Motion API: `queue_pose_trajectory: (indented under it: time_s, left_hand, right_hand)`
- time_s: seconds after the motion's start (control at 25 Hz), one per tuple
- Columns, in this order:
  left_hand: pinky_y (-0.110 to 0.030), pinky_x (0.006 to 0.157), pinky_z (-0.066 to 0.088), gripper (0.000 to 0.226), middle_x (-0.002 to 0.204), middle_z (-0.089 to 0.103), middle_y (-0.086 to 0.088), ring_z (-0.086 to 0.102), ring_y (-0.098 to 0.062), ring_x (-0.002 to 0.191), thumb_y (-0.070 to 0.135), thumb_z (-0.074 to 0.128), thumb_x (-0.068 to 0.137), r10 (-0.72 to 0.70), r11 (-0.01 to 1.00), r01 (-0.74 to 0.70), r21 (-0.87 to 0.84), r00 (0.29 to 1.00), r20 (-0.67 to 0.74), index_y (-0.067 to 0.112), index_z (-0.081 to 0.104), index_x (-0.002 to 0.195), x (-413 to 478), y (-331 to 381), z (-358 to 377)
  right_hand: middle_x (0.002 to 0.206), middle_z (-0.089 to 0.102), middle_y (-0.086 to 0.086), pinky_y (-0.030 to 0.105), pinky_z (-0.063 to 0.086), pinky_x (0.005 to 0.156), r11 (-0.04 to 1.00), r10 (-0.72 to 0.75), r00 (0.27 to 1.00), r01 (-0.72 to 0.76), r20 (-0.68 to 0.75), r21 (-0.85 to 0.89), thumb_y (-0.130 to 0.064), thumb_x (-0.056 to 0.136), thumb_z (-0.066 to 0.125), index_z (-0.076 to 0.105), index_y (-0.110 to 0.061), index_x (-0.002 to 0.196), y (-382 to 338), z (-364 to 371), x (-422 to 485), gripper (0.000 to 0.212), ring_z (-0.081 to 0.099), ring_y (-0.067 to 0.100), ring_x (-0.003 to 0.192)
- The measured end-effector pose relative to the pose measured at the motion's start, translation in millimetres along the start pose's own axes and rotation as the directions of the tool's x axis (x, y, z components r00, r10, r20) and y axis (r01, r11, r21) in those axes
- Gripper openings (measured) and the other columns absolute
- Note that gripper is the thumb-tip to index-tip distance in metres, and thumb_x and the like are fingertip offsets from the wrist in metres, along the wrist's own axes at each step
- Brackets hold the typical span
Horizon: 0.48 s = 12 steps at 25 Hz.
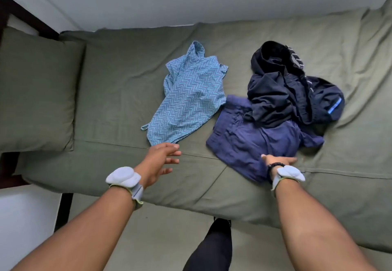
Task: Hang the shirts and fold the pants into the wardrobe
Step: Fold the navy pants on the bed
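A light blue zigzag-patterned shirt [188, 97] lies crumpled in the middle of the bed. To its right sits a purple-blue garment [250, 141], with a dark navy garment [286, 92] bunched on top of its far side. My left hand [161, 162] hovers just below the patterned shirt's hem, fingers apart, holding nothing. My right hand [277, 160] rests on the near edge of the purple-blue garment, mostly hidden behind my wrist; whether it grips the cloth I cannot tell.
The clothes lie on a bed with an olive-green sheet [118, 105]. A matching pillow [36, 92] is at the left, by a dark wooden frame [25, 14]. A white wall runs behind. My dark-clad leg [212, 247] stands at the bed's near edge.
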<state>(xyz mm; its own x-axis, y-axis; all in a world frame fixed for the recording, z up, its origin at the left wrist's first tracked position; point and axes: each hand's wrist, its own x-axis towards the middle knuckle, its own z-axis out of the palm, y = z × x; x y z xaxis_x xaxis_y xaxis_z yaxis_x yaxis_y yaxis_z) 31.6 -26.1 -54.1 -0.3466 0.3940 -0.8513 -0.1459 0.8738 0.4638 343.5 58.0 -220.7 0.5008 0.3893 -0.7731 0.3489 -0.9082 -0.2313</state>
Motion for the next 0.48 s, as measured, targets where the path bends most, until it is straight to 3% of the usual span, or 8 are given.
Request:
queue_pose_trajectory:
  time_s: [0.12,0.28,0.36,0.4,0.48]
  left_hand:
    - [-0.026,0.062,0.044,0.017,0.098,0.072,0.001,0.064,-0.015,0.074,0.029,0.065,0.092,-0.022,0.999,0.021,0.025,0.999,0.030,0.021,0.066,0.108,25.4,13.4,23.4]
    - [-0.030,0.066,0.045,0.018,0.118,0.066,0.000,0.063,-0.016,0.087,0.034,0.061,0.093,-0.046,0.999,0.046,0.006,0.998,-0.042,0.027,0.062,0.111,21.0,10.4,13.1]
    - [-0.034,0.070,0.047,0.031,0.122,0.061,0.001,0.061,-0.017,0.093,0.046,0.056,0.094,-0.095,0.993,0.089,-0.076,0.992,-0.080,0.028,0.059,0.119,5.4,13.3,-5.6]
    - [-0.034,0.069,0.048,0.039,0.114,0.065,0.000,0.063,-0.019,0.087,0.052,0.051,0.094,-0.129,0.981,0.119,-0.152,0.990,-0.057,0.024,0.060,0.120,-7.0,17.3,-18.2]
    - [-0.036,0.069,0.054,0.052,0.093,0.074,-0.007,0.069,-0.025,0.074,0.055,0.044,0.096,-0.119,0.903,0.124,-0.410,0.992,0.037,0.013,0.066,0.118,-33.3,27.7,-52.5]
  right_hand:
    - [0.123,0.063,0.020,0.040,0.051,0.091,0.999,0.028,0.983,-0.035,0.181,0.033,-0.019,0.061,0.080,0.056,0.007,0.122,-3.9,27.6,-1.9,0.071,0.062,0.036,0.112]
    - [0.089,0.067,0.010,0.034,0.044,0.064,0.983,-0.179,0.894,0.146,0.411,0.109,-0.028,0.056,0.070,0.068,0.002,0.100,-53.7,69.2,-96.0,0.053,0.061,0.026,0.078]
    - [0.074,0.057,0.003,0.035,0.043,0.059,0.937,-0.348,0.759,0.258,0.550,0.237,-0.022,0.062,0.072,0.064,-0.005,0.077,-86.5,77.1,-169.5,0.024,0.051,0.020,0.067]
    - [0.072,0.054,0.004,0.032,0.042,0.059,0.908,-0.420,0.665,0.314,0.618,0.278,-0.016,0.067,0.072,0.059,-0.008,0.071,-101.1,75.2,-208.6,0.015,0.049,0.019,0.067]
    - [0.079,0.055,0.010,0.029,0.043,0.066,0.836,-0.520,0.420,0.430,0.744,0.341,-0.011,0.067,0.069,0.057,-0.010,0.069,-120.0,69.3,-283.0,0.012,0.051,0.019,0.074]
